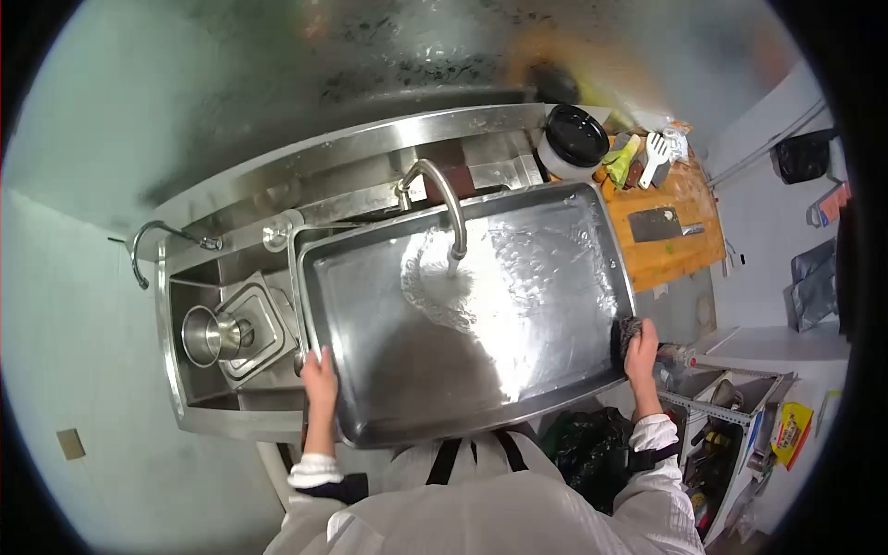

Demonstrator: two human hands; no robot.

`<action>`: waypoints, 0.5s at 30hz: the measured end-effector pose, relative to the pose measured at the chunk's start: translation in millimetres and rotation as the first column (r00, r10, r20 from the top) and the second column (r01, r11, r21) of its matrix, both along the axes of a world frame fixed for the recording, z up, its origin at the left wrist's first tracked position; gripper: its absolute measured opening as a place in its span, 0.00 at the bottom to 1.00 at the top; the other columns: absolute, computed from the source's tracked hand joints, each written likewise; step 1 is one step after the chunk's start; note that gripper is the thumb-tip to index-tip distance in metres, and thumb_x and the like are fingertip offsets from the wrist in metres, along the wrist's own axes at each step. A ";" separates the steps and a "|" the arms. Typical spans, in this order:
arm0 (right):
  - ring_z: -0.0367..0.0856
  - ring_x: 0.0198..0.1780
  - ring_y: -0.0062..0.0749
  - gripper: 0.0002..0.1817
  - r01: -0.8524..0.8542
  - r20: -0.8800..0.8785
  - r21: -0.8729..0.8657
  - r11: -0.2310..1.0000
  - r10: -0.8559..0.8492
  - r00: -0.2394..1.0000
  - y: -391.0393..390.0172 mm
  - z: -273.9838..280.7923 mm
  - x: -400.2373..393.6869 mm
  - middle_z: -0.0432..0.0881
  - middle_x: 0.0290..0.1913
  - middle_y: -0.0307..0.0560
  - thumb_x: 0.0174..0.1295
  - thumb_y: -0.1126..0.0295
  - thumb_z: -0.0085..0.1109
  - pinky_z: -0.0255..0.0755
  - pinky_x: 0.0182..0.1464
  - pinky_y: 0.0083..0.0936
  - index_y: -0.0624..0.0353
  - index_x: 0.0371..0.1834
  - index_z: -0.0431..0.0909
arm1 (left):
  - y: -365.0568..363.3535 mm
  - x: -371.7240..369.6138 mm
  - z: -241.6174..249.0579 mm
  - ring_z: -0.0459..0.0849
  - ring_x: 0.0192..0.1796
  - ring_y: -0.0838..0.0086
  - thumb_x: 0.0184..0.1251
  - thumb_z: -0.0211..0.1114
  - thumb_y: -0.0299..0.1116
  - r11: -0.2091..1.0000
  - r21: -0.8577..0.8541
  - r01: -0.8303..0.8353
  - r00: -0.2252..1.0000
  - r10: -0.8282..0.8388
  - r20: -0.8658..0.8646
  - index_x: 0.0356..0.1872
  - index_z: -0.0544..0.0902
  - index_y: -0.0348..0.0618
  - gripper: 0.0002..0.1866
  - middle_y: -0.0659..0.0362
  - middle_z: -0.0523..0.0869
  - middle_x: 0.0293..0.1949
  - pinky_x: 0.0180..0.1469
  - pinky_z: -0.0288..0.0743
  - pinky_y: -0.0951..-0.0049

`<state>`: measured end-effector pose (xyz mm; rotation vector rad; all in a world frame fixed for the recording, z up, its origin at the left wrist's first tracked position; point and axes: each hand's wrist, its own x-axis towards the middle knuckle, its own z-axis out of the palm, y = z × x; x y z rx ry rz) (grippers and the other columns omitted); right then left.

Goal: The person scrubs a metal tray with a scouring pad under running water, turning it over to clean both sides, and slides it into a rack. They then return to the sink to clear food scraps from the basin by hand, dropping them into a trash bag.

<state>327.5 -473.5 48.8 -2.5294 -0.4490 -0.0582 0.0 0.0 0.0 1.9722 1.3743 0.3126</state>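
In the head view, the large metal tray [388, 342] lies across the sink in front of the person, its long axis running left to right and slanting so that the right end sits farther from the body than the left. The left hand [320, 377] is closed on the tray's left rim near its lower corner; the right hand [640, 350] is curled round a dark scrubber [627, 333] against the right rim. The yellow packet [792, 433] at far right carries red print too small to read, and a white label [417, 189] behind the curved faucet [444, 192] cannot be read either. Water runs from that faucet into the tray and spreads over its bottom. In the left basin [208, 277], a metal pitcher [211, 337] lies tipped over beside a rectangular pan [259, 324]; a second faucet [171, 227] arches at the basin's far-left corner. A pale tub [564, 165] with a black lid [577, 135] stands behind the tray's far-right corner, next to the wooden surface [680, 264] bearing a cleaver [655, 225] and a white slotted turner [656, 159]
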 end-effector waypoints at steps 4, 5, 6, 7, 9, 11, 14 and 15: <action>0.66 0.34 0.56 0.09 -0.014 0.116 0.007 1.000 0.013 0.993 0.9 25.9 8.9 0.66 0.30 0.62 0.52 0.75 0.39 0.62 0.39 0.38 0.66 0.34 0.65 | -12.7 19.8 -48.2 0.60 0.20 0.67 0.67 0.53 0.42 0.996 -0.082 -0.026 0.993 0.035 0.109 0.24 0.68 0.33 0.20 0.52 0.63 0.14 0.25 0.57 0.63; 0.65 0.32 0.55 0.08 -0.020 0.073 0.001 1.000 0.020 0.997 -1.6 26.8 12.1 0.65 0.29 0.61 0.52 0.74 0.39 0.62 0.38 0.38 0.66 0.33 0.64 | -11.9 25.7 -50.8 0.60 0.20 0.67 0.67 0.52 0.42 0.997 -0.076 -0.028 0.989 0.038 0.140 0.22 0.67 0.34 0.21 0.53 0.62 0.14 0.25 0.57 0.63; 0.65 0.32 0.55 0.08 -0.027 0.085 -0.003 1.000 0.027 0.996 0.8 29.8 18.9 0.65 0.29 0.61 0.52 0.74 0.39 0.62 0.38 0.38 0.66 0.33 0.64 | -12.0 39.8 -55.4 0.58 0.21 0.72 0.66 0.53 0.42 0.998 -0.059 -0.013 0.984 0.023 0.179 0.21 0.67 0.35 0.21 0.56 0.61 0.14 0.24 0.55 0.65; 0.64 0.31 0.55 0.07 -0.027 0.102 -0.009 1.000 0.028 0.994 3.5 31.8 21.6 0.64 0.28 0.61 0.53 0.74 0.39 0.62 0.38 0.37 0.66 0.32 0.63 | -10.9 44.5 -55.8 0.56 0.21 0.77 0.66 0.54 0.42 0.999 -0.040 0.002 0.978 0.007 0.209 0.20 0.66 0.36 0.21 0.60 0.59 0.15 0.23 0.54 0.68; 0.63 0.30 0.54 0.06 -0.027 0.106 -0.008 1.000 0.027 0.994 7.1 24.3 21.2 0.64 0.27 0.61 0.53 0.74 0.38 0.61 0.37 0.37 0.66 0.31 0.63 | -5.1 39.4 -42.2 0.58 0.19 0.70 0.66 0.53 0.42 1.000 -0.025 -0.007 0.988 0.011 0.153 0.21 0.67 0.35 0.21 0.55 0.61 0.14 0.23 0.55 0.64; 0.63 0.31 0.55 0.06 -0.036 0.117 0.028 0.999 0.033 0.993 1.6 -2.7 21.1 0.63 0.27 0.61 0.53 0.74 0.39 0.61 0.37 0.37 0.66 0.30 0.62 | -6.3 35.9 -25.5 0.60 0.18 0.63 0.67 0.52 0.43 1.000 -0.021 -0.014 0.994 0.016 0.106 0.22 0.68 0.34 0.21 0.51 0.63 0.13 0.23 0.56 0.61; 0.64 0.32 0.54 0.07 -0.033 0.034 0.051 0.998 0.031 0.999 3.0 -47.6 13.3 0.65 0.29 0.61 0.54 0.75 0.39 0.62 0.38 0.36 0.67 0.33 0.63 | -1.2 14.6 -11.1 0.68 0.20 0.49 0.65 0.54 0.42 0.995 0.102 -0.007 0.999 0.010 -0.033 0.23 0.68 0.32 0.20 0.42 0.69 0.15 0.25 0.59 0.56; 0.64 0.33 0.58 0.06 -0.019 -0.003 0.082 0.996 0.019 1.000 12.0 -55.9 4.7 0.64 0.29 0.63 0.52 0.75 0.40 0.62 0.38 0.38 0.67 0.31 0.62 | 0.9 3.5 -17.9 0.69 0.22 0.44 0.65 0.53 0.42 0.984 0.178 0.000 1.000 0.003 -0.013 0.23 0.69 0.32 0.20 0.41 0.69 0.15 0.26 0.61 0.55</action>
